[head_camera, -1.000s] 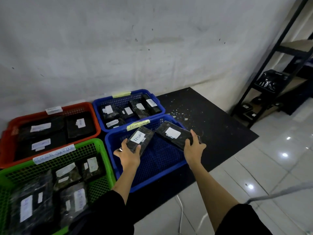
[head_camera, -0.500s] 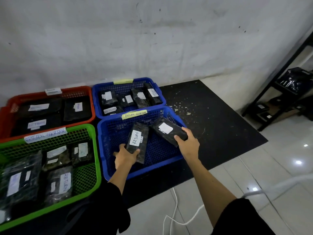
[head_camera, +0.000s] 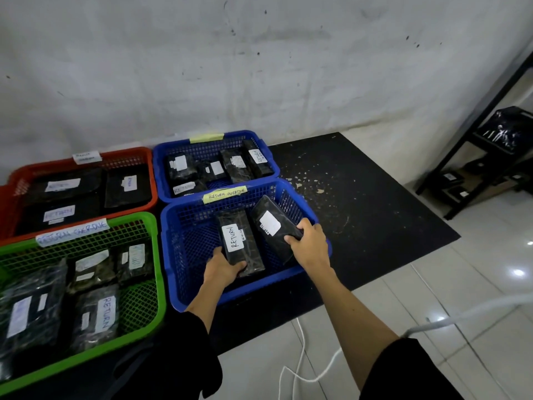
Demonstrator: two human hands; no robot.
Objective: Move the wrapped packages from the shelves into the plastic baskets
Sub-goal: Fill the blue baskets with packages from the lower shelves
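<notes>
Both hands inside near blue basket [head_camera: 184,255]. Left hand [head_camera: 222,269] grip curled round the near end of RETURN package [head_camera: 240,243], which seems to lie on the basket floor. Right hand [head_camera: 310,243] grips second package [head_camera: 272,226], tilted against the right wall.

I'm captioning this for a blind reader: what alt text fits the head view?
A person's left hand and right hand each hold a black wrapped package, one labelled RETURN and one tilted, inside the near blue basket. Around it stand a far blue basket, a red basket and a green basket, all holding packages.
</notes>
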